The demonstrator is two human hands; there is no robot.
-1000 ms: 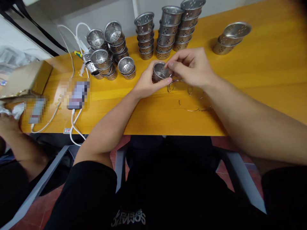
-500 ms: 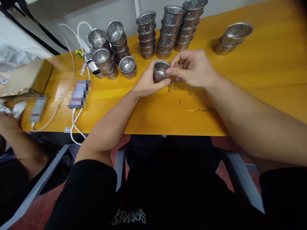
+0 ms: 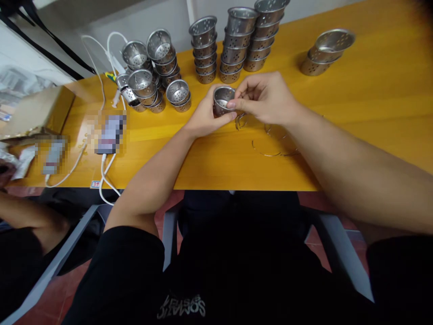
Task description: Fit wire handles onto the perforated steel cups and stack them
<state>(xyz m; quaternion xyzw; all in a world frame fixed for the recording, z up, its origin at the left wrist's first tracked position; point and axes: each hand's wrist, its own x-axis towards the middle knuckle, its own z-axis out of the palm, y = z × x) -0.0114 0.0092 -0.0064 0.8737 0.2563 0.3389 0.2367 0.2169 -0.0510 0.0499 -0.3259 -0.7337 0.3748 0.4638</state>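
My left hand (image 3: 203,113) is wrapped around a small perforated metal strainer basket (image 3: 221,97), thumb in front and its open mouth tilted up toward me. At the basket's right rim, my right hand (image 3: 259,97) has thumb and index finger pinched together. Whatever sits between those fingertips is too small or hidden to make out. Below my right hand, several thin curved wires (image 3: 241,121) lie on the table, partly covered by the forearm. One long bent wire (image 3: 270,155) rests nearer the front edge.
Tall stacks of strainer baskets (image 3: 233,55) stand behind my hands. More stacked baskets (image 3: 142,83) crowd the left, and a short leaning stack (image 3: 320,56) is at right. Two phones (image 3: 111,133) with white cables and a cardboard box (image 3: 40,113) lie left, near another person's arm (image 3: 30,214).
My hands and the basket keep nearly the same pose, with the right fingertips slightly farther over the rim. The view has shifted a little. At left, the other person's arm has moved.
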